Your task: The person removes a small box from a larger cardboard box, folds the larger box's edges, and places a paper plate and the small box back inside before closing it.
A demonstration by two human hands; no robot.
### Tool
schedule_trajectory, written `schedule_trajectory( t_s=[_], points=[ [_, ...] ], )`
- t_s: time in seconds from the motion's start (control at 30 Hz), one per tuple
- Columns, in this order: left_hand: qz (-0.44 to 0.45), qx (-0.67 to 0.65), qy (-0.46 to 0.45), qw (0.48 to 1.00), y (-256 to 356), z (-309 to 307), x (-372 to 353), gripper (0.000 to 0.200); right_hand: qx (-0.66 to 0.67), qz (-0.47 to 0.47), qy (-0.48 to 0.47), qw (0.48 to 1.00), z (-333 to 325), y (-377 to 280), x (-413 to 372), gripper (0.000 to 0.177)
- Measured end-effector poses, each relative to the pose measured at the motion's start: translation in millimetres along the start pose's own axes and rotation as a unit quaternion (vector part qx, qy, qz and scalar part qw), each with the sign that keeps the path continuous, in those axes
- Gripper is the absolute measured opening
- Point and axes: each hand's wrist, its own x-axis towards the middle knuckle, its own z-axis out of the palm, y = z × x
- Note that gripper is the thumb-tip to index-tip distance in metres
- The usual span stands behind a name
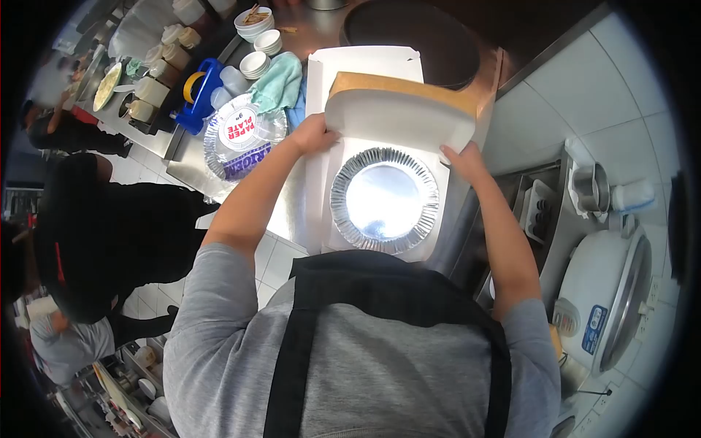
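Observation:
A white cardboard box (pixel 332 233) lies in front of me with its flap (pixel 398 120) raised and curved. Inside the box rests a round silver foil plate (pixel 383 201) with a crimped rim. My left hand (pixel 315 135) is closed on the flap's left edge, near the box's side. On the right, my right hand (pixel 464 160) grips the flap's lower right corner, with the thumb on the inner face. Behind the flap, more white cardboard (pixel 365 62) shows. Left of the box is a plastic-wrapped pack of paper plates (pixel 241 131).
A green cloth (pixel 277 82), small white bowls (pixel 254 64) and a blue tape dispenser (pixel 201 95) stand at the back left. A large dark round pan (pixel 409 40) sits behind the box. At right is a rice cooker (pixel 602 292). Other people (pixel 124 226) stand at left.

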Motion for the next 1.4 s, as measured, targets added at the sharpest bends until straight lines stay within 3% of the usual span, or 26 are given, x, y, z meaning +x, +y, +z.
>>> schedule_trajectory(
  t_s=[0.03,0.13,0.23,0.33,0.43,0.53,0.63,0.8,0.9,1.1,1.2,1.4],
  points=[
    [0.028,0.051,-0.019,0.998,2,0,-1,0.02,-0.052,-0.037,0.011,0.998,0,-2,-6,0.031],
    [0.026,0.034,0.006,0.999,5,12,-5,0.016,-0.067,-0.124,0.023,0.99,11,16,-13,0.028],
    [0.043,0.073,0.012,0.996,2,14,-2,0.017,-0.06,-0.113,0.036,0.991,22,26,-16,0.026],
    [-0.018,0.09,-0.04,0.995,5,11,2,0.019,-0.036,-0.109,0.06,0.992,28,26,-16,0.025],
    [-0.01,0.152,-0.01,0.988,11,16,-9,0.019,0.023,-0.053,0.078,0.995,30,16,-21,0.026],
    [-0.007,0.142,0.084,0.986,15,28,-35,0.022,0.045,0.014,0.055,0.997,34,8,-29,0.029],
    [0.083,0.137,0.227,0.961,1,35,-53,0.02,-0.06,-0.112,0.086,0.988,32,-22,-21,0.033],
    [-0.135,0.147,0.129,0.971,6,16,-45,0.03,0.017,-0.036,0.088,0.995,66,9,-6,0.033],
    [-0.149,0.042,0.098,0.983,9,-3,-36,0.039,0.013,-0.043,0.089,0.995,67,3,-5,0.034],
    [-0.062,0.04,0.148,0.986,-7,-5,-40,0.042,0.085,0.022,0.07,0.994,67,-37,-2,0.035],
    [-0.099,0.101,0.184,0.973,-14,2,-40,0.042,0.059,-0.007,0.085,0.995,82,-26,-1,0.034],
    [-0.142,0.053,0.229,0.961,36,41,-35,0.047,0.026,-0.026,0.119,0.992,54,19,27,0.028]
  ],
)
